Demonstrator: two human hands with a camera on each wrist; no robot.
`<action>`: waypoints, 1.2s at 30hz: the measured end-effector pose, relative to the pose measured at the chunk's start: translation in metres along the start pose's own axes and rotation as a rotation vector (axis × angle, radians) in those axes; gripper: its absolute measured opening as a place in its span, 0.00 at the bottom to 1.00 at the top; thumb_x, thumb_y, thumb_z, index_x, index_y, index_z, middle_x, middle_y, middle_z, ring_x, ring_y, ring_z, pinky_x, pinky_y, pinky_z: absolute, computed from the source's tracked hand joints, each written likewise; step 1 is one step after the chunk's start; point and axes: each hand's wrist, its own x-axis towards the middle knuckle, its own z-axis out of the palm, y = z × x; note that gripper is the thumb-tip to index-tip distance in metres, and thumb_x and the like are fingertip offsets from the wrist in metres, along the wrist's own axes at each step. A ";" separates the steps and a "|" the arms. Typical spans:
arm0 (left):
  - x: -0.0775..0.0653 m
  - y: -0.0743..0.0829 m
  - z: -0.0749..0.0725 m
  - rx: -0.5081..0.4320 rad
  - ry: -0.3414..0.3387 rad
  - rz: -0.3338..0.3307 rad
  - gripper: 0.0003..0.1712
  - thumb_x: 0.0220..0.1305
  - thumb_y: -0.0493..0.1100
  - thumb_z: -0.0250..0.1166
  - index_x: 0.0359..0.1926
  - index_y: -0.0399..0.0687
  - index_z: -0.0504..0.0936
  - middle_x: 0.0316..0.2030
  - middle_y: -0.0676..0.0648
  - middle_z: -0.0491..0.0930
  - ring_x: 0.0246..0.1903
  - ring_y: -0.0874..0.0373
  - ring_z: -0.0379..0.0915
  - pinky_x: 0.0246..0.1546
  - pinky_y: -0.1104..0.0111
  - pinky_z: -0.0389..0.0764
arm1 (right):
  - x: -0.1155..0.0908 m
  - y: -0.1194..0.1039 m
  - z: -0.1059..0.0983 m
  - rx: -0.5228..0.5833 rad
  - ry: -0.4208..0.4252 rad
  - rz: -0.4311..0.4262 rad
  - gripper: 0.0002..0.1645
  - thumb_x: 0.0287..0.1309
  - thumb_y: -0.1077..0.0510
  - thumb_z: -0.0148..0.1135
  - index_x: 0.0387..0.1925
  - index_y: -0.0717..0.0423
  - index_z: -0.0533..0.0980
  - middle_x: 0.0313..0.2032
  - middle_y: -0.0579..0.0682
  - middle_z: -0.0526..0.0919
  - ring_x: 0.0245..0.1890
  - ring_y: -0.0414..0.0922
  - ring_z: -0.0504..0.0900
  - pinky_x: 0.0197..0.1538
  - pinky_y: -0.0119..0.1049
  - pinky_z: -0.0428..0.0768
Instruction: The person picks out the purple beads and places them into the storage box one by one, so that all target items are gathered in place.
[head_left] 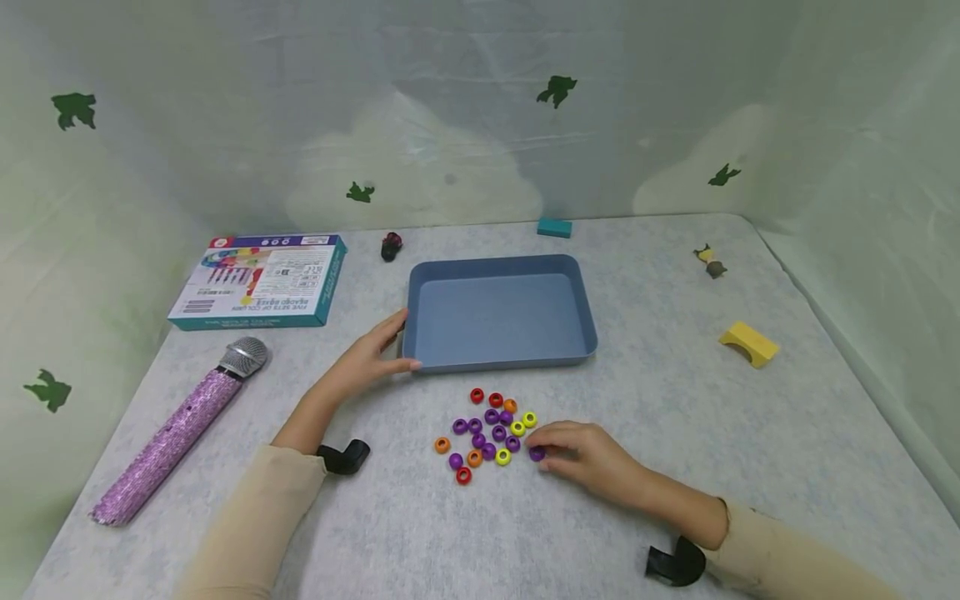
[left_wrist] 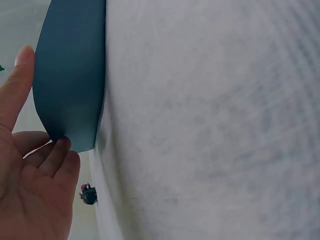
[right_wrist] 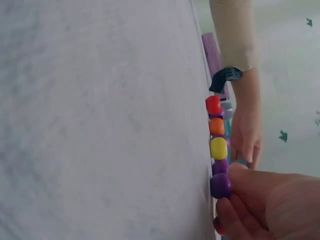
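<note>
A blue-grey tray (head_left: 501, 364) lies in the middle of the table. My left hand (head_left: 371, 357) touches its left side, thumb at the front corner and fingers along the left wall. In the left wrist view, straight-looking fingers rest against the end of the tray (left_wrist: 70, 75). In front of the tray lie several loose beads, among them a red bead (head_left: 463, 476), an orange bead (head_left: 442, 446) and a yellow bead (head_left: 503, 457). At their right edge my right hand (head_left: 592, 461) pinches a purple bead (head_left: 537, 453) between thumb and fingers, at or just above the tabletop.
A glittery pink microphone (head_left: 180, 433) lies at the left, below a flat cardboard box (head_left: 255, 283). Behind the tray are a small dark red-and-black object (head_left: 392, 247) and a teal block (head_left: 554, 228). A yellow arch block (head_left: 750, 344) and a small figure (head_left: 710, 261) lie at right.
</note>
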 end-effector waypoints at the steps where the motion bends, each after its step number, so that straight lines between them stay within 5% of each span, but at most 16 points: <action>1: -0.002 0.005 -0.001 -0.006 -0.006 -0.003 0.52 0.44 0.57 0.60 0.63 0.49 0.40 0.62 0.47 0.40 0.58 0.51 0.42 0.55 0.59 0.52 | 0.000 0.000 0.001 -0.020 0.003 -0.001 0.15 0.46 0.60 0.57 0.41 0.54 0.75 0.40 0.42 0.75 0.42 0.38 0.71 0.43 0.29 0.72; 6: -0.009 0.027 -0.004 -0.054 -0.005 -0.012 0.50 0.46 0.50 0.62 0.62 0.42 0.42 0.61 0.43 0.41 0.58 0.49 0.42 0.55 0.57 0.52 | 0.000 0.011 0.004 -0.119 -0.007 -0.026 0.14 0.48 0.57 0.56 0.40 0.48 0.75 0.40 0.37 0.74 0.43 0.35 0.70 0.46 0.30 0.70; 14: 0.001 -0.001 0.001 -0.003 -0.002 -0.026 0.54 0.41 0.60 0.61 0.63 0.50 0.40 0.61 0.48 0.41 0.58 0.53 0.43 0.55 0.61 0.53 | 0.000 0.008 0.004 -0.227 0.003 -0.016 0.12 0.47 0.59 0.57 0.37 0.48 0.76 0.37 0.35 0.74 0.42 0.34 0.69 0.46 0.29 0.69; 25: -0.006 0.021 -0.002 -0.037 0.009 -0.024 0.49 0.46 0.49 0.62 0.62 0.42 0.43 0.61 0.42 0.42 0.58 0.48 0.42 0.55 0.56 0.51 | 0.017 -0.015 -0.025 0.097 0.160 0.058 0.12 0.46 0.64 0.57 0.38 0.58 0.75 0.37 0.47 0.75 0.36 0.39 0.74 0.39 0.29 0.74; 31: 0.001 0.001 0.001 0.008 0.010 -0.024 0.52 0.42 0.58 0.61 0.63 0.50 0.42 0.61 0.48 0.42 0.58 0.53 0.43 0.55 0.60 0.53 | 0.050 -0.026 -0.059 0.135 0.243 0.014 0.13 0.46 0.70 0.55 0.38 0.65 0.73 0.38 0.56 0.73 0.37 0.48 0.73 0.41 0.35 0.74; 36: 0.002 -0.004 0.002 -0.003 0.018 -0.017 0.53 0.41 0.60 0.61 0.63 0.51 0.42 0.61 0.49 0.42 0.58 0.53 0.43 0.55 0.60 0.52 | 0.087 -0.003 -0.076 0.145 0.255 0.118 0.13 0.48 0.67 0.54 0.39 0.64 0.73 0.38 0.57 0.73 0.38 0.47 0.73 0.39 0.34 0.74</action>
